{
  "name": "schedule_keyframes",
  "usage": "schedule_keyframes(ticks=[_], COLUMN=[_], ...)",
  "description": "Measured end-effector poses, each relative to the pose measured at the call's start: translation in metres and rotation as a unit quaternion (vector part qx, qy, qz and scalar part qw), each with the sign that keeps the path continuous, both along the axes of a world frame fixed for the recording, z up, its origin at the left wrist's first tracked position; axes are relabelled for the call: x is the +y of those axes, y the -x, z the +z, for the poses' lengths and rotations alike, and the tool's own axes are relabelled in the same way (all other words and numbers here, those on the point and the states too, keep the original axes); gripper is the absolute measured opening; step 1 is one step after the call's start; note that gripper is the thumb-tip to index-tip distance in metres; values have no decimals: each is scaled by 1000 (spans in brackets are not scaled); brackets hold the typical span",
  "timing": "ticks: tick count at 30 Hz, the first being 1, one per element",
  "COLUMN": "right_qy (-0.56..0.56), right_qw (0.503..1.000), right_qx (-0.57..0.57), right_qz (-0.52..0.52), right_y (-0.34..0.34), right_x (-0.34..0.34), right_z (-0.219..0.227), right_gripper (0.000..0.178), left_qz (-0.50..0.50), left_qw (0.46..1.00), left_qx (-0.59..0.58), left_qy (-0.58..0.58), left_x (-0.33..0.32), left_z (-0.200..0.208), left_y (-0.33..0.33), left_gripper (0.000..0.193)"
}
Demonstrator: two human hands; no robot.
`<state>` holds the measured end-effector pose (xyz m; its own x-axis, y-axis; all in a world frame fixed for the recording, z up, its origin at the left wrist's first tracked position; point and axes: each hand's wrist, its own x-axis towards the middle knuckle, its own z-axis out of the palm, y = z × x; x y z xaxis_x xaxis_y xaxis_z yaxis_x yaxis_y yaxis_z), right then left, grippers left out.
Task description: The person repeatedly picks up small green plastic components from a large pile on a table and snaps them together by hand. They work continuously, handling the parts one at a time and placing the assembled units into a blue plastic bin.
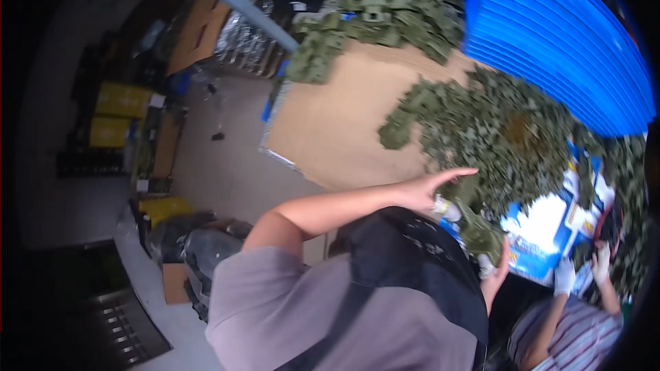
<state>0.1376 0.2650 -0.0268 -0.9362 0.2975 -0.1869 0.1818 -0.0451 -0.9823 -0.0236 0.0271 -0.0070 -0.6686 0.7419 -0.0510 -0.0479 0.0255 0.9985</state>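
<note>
A green moulded plastic part (480, 235) is held between my two hands above the near edge of the work table, in front of my dark apron. My left hand (427, 191) grips its far left end, with one finger stretched out past it and white wrapping on another finger. My right hand (500, 273) holds its near right end, also with white wrapping on a fingertip. Just beyond my hands lies a heap of small green plastic pieces (481, 124). Some of my fingers are hidden behind the part.
Cardboard (350, 117) covers the table on the left. Larger green parts (375, 3) are piled at the back. Blue ribbed plastic trays (550, 34) are stacked at the far right. A co-worker's gloved hand (565, 276) is on my right, by blue-and-white packaging (533, 233).
</note>
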Motion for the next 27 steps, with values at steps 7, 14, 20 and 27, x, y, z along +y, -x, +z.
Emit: schedule_keyframes(ticks=[7,14,20,27], right_qy=[-36,-450,-552,-400], right_qw=[932,832,818,883], right_qx=[90,-134,10,149], right_qz=[-350,-296,-162,195], right_y=[68,77,104,155], right_x=[189,313,186,-25], right_z=[-99,-215,-100,31], right_gripper=[45,72,62,44], left_qz=[543,636,636,460], left_qw=[653,679,602,708], left_qx=[237,13,197,444], left_qy=[472,367,441,299], left_x=[-240,-412,-325,-218], left_z=[-81,-188,-105,47], left_y=[115,189,120,61], left_gripper=[88,54,29,32])
